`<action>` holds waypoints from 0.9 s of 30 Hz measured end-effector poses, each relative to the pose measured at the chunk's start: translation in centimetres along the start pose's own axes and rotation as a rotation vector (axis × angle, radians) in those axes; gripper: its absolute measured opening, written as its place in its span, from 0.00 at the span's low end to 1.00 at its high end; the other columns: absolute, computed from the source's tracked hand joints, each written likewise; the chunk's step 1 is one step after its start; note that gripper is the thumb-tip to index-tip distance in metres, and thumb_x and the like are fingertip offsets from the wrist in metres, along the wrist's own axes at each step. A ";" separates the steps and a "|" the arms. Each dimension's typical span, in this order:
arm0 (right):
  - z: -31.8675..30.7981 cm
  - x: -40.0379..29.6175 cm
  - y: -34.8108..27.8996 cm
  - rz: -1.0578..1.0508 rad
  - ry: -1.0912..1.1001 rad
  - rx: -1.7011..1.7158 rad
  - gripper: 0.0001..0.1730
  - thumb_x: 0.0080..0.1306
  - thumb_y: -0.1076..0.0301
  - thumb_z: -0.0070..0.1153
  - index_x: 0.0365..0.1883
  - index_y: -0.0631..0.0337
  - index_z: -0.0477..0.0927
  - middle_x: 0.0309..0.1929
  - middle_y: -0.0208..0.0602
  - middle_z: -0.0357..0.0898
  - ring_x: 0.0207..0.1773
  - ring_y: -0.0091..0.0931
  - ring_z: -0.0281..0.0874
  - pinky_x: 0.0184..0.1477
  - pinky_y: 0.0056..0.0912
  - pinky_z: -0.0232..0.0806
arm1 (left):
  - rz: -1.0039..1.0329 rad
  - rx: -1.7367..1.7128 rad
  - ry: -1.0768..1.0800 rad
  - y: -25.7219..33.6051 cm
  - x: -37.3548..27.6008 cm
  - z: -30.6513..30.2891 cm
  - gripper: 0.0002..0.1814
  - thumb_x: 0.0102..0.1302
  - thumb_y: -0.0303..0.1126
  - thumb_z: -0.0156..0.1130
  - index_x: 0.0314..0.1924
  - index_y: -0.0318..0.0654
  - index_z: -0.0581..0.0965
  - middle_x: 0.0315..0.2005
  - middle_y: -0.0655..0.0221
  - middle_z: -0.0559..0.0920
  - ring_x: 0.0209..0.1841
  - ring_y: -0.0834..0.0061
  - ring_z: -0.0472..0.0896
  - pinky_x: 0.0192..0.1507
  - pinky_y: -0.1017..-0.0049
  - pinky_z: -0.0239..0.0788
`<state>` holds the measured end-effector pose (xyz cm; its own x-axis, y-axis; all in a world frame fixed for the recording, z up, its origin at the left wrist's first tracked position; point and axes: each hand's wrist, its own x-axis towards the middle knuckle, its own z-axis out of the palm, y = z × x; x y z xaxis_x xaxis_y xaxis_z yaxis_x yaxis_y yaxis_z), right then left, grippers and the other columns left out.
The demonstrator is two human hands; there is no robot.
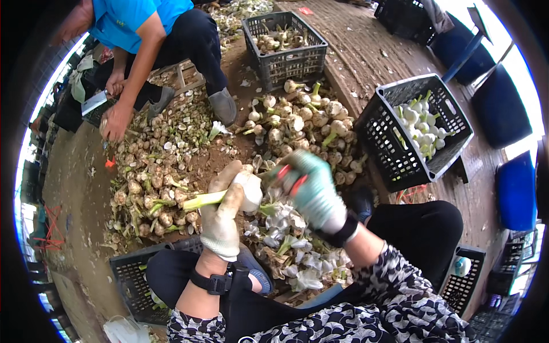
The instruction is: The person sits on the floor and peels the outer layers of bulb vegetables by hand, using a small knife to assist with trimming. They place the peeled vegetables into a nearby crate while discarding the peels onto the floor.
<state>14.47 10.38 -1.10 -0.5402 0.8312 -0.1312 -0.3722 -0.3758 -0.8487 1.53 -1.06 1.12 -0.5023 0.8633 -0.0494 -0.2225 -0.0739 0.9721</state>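
My left hand [225,214], in a soiled whitish glove, grips a white garlic bulb [249,191] whose cut green stem [205,200] points left. Close to the bulb's right side is my right hand [311,188], in a green and white glove, blurred, with its fingers curled around something with red parts; its shape cannot be made out. Below both hands lies a heap of peeled garlic skins [300,253]. Untrimmed garlic bulbs [300,120] are piled beyond my right hand, and more bulbs [146,193] lie to the left.
A black plastic crate [396,158] with peeled garlic stands at the right, another crate [291,64] with unpeeled garlic farther back. At the upper left a person in a blue shirt [124,25] sits low, holding a cleaver [94,103]. A crate [128,278] stands at the lower left.
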 end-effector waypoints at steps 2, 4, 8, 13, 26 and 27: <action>-1.8 1.6 -0.7 0.019 0.137 -0.066 0.07 0.68 0.72 0.46 0.38 0.67 0.73 0.30 0.40 0.79 0.29 0.26 0.77 0.29 0.24 0.71 | -0.004 -0.051 0.021 0.5 -0.1 -0.3 0.27 0.67 0.41 0.57 0.61 0.33 0.68 0.48 0.63 0.78 0.48 0.77 0.76 0.52 0.75 0.68; -1.8 1.0 -1.1 0.243 0.042 0.238 0.10 0.68 0.70 0.48 0.43 0.67 0.72 0.32 0.41 0.78 0.29 0.27 0.76 0.32 0.25 0.70 | 0.063 0.065 0.066 0.0 0.4 -0.3 0.28 0.67 0.42 0.58 0.61 0.33 0.68 0.47 0.63 0.78 0.48 0.76 0.76 0.53 0.74 0.68; 1.8 -2.7 -0.8 -0.615 -0.174 -0.900 0.14 0.55 0.78 0.57 0.41 0.63 0.75 0.36 0.41 0.75 0.31 0.31 0.77 0.37 0.26 0.69 | 0.071 0.141 0.058 -0.3 0.3 0.1 0.28 0.67 0.41 0.59 0.61 0.32 0.68 0.48 0.63 0.77 0.49 0.76 0.75 0.53 0.74 0.67; 1.7 -2.6 -1.2 -0.474 -0.238 -0.910 0.09 0.54 0.81 0.58 0.35 0.65 0.76 0.28 0.39 0.77 0.27 0.30 0.76 0.32 0.26 0.69 | 0.095 0.191 0.044 -0.8 0.1 0.1 0.23 0.67 0.33 0.57 0.60 0.33 0.70 0.50 0.65 0.75 0.51 0.76 0.74 0.55 0.75 0.66; 1.5 -2.0 0.1 -0.488 -0.253 -0.640 0.14 0.55 0.86 0.53 0.40 0.68 0.74 0.33 0.34 0.76 0.31 0.21 0.73 0.36 0.21 0.68 | -0.179 -0.362 0.129 0.0 0.5 1.1 0.21 0.69 0.39 0.55 0.57 0.36 0.71 0.49 0.67 0.77 0.46 0.75 0.77 0.51 0.75 0.69; 2.0 -2.2 0.2 -0.497 -0.259 -0.573 0.09 0.58 0.84 0.52 0.38 0.66 0.76 0.33 0.35 0.77 0.30 0.19 0.72 0.33 0.19 0.67 | -0.237 -0.326 0.122 -0.3 0.6 0.6 0.20 0.69 0.39 0.55 0.56 0.36 0.72 0.48 0.67 0.77 0.46 0.75 0.77 0.50 0.75 0.69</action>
<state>14.05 7.66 0.10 -0.5975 0.6980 0.3946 -0.2077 0.3406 -0.9170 1.74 -0.20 0.95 -0.4961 0.8115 -0.3089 -0.5868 -0.0511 0.8082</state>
